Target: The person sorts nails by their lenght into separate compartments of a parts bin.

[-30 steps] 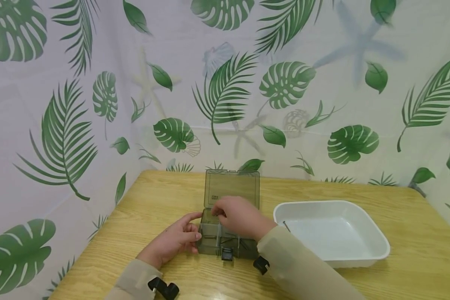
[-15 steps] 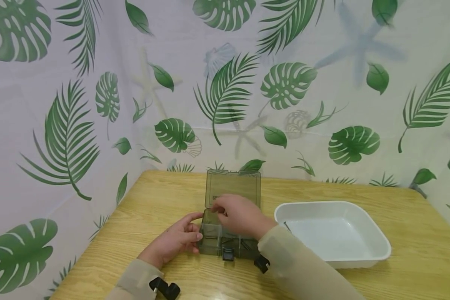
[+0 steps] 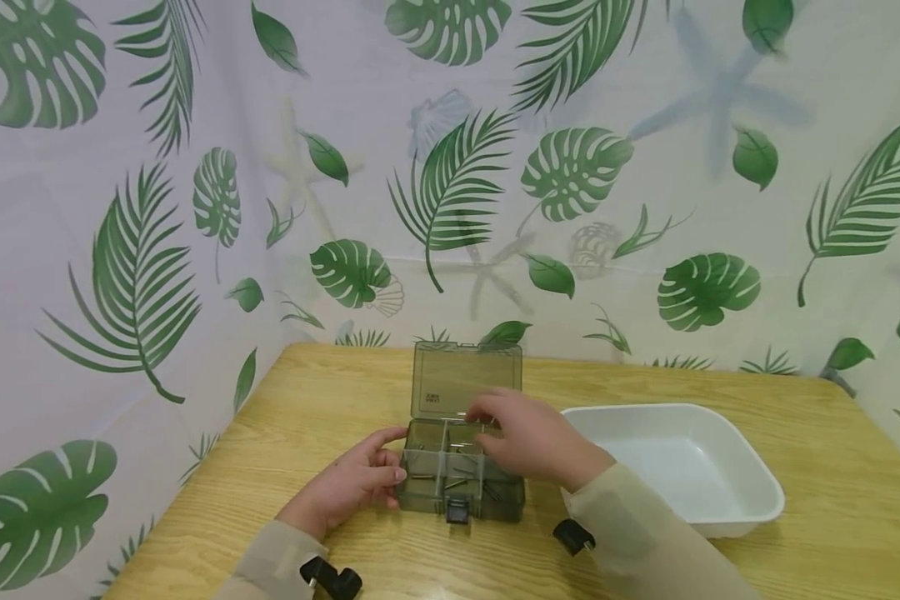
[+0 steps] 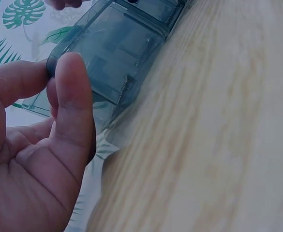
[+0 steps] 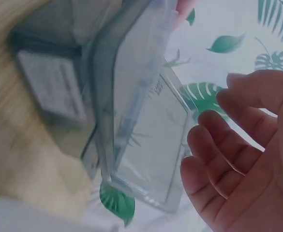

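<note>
A smoky see-through compartment box stands on the table with its hinged lid raised at the back. Several thin metal pieces lie in its compartments; in the left wrist view one is plainly a threaded screw. My left hand holds the box at its left side, index finger at the far corner and thumb nearer the front. Over the right-hand compartments hovers my right hand, its fingers loosely bent. Nothing shows between those fingers in the right wrist view, and the hand hides part of the back right compartments.
Right of the box, a white tray sits on the wooden table; my right forearm crosses its left end. A leaf-printed cloth hangs behind the table and along the left. Black camera mounts ride on both wrists.
My right hand has moved from the back left compartment toward the right of the box, uncovering the left and middle compartments. The left hand stays at the box's side.
</note>
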`<action>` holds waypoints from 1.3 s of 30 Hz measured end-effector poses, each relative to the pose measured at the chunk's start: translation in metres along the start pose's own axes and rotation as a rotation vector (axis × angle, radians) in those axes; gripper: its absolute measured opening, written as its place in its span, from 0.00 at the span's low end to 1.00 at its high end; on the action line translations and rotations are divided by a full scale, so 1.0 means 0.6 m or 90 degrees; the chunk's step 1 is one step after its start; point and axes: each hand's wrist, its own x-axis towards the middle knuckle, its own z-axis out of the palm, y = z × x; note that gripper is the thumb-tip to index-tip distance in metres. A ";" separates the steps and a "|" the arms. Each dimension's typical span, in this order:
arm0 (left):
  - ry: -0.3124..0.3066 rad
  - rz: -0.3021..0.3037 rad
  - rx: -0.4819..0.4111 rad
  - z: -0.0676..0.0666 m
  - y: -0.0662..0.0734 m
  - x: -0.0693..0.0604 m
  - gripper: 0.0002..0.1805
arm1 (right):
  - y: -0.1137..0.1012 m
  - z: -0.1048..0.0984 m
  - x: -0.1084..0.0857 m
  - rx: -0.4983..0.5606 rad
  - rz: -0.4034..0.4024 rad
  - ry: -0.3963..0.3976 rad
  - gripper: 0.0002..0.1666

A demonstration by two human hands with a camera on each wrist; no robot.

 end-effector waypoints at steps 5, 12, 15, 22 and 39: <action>-0.007 -0.001 0.003 0.002 -0.001 0.001 0.38 | 0.024 -0.021 -0.040 0.002 0.020 0.015 0.15; -0.005 -0.003 0.004 0.002 -0.005 0.004 0.38 | 0.074 -0.050 -0.101 -0.001 0.069 0.025 0.14; -0.003 -0.003 0.004 0.001 -0.002 0.003 0.38 | 0.097 -0.057 -0.119 0.008 0.084 0.021 0.15; 0.000 -0.002 -0.004 0.000 0.004 0.001 0.38 | 0.147 -0.043 -0.137 0.006 0.122 -0.033 0.17; 0.004 -0.002 -0.002 -0.001 -0.002 -0.001 0.38 | 0.191 0.006 -0.135 -0.020 0.134 -0.131 0.21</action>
